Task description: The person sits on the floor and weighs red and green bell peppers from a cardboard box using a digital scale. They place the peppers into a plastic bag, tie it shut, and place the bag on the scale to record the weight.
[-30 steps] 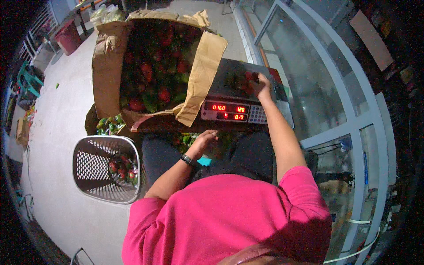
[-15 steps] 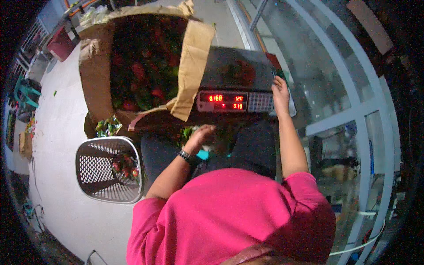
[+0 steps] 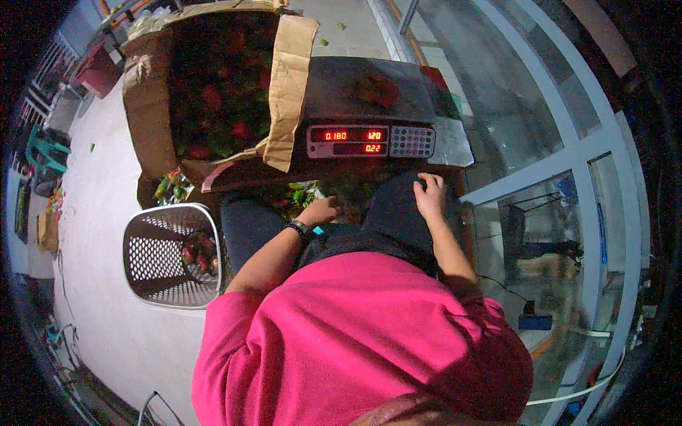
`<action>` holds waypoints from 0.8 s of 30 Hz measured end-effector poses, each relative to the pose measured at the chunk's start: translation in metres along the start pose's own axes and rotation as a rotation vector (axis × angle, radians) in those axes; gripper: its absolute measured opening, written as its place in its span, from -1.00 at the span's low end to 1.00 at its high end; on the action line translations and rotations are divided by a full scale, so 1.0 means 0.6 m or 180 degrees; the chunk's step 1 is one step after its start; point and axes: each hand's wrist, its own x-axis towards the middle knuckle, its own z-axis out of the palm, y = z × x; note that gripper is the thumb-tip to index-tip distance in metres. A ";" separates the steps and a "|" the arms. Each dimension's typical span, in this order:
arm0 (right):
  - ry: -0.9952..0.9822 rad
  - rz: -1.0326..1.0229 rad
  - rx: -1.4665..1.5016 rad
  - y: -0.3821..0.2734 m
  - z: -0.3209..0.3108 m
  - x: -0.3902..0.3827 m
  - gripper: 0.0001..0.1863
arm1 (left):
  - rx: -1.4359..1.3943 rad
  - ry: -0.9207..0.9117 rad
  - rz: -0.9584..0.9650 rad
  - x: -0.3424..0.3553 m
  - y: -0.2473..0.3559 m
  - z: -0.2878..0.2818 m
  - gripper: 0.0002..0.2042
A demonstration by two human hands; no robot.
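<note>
My right hand [image 3: 430, 194] is over my right thigh, just below the scale keypad [image 3: 412, 142], fingers apart and holding nothing. My left hand [image 3: 323, 210] hangs between my knees, fingertips dim and hard to make out. A dark red fruit [image 3: 379, 92] rests on the top plate of the scale [image 3: 347, 138], whose red display is lit. Left of the scale stands a torn brown box [image 3: 288, 82] full of red and green fruit [image 3: 213, 96]. Green pieces [image 3: 302, 193] lie below the scale between my legs.
A grey perforated basket [image 3: 153, 259] holding red fruit stands at my left on the pale floor. A red bin [image 3: 99, 71] and green chair [image 3: 46, 149] are at the far left. Framed glass panels [image 3: 497, 92] run along my right, with a cable near the bottom.
My right hand has left the scale plate and moved down to my thigh, leaving a fruit on the plate. My left hand is slightly lower in relation to the scale. The display reading has changed.
</note>
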 end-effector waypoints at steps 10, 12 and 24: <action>0.0125 -0.0328 0.0423 0.022 0.021 0.007 -0.73 | 0.0942 -0.0212 0.0369 -0.062 0.058 -0.021 -0.67; 0.0080 -0.0358 0.0357 0.023 0.009 -0.001 -0.72 | 0.1004 0.0017 0.0526 -0.087 0.076 -0.046 -0.70; -0.0125 -0.0106 -0.0094 0.007 0.024 0.015 -0.70 | 0.2818 0.2941 -0.0797 -0.252 0.024 -0.371 -0.67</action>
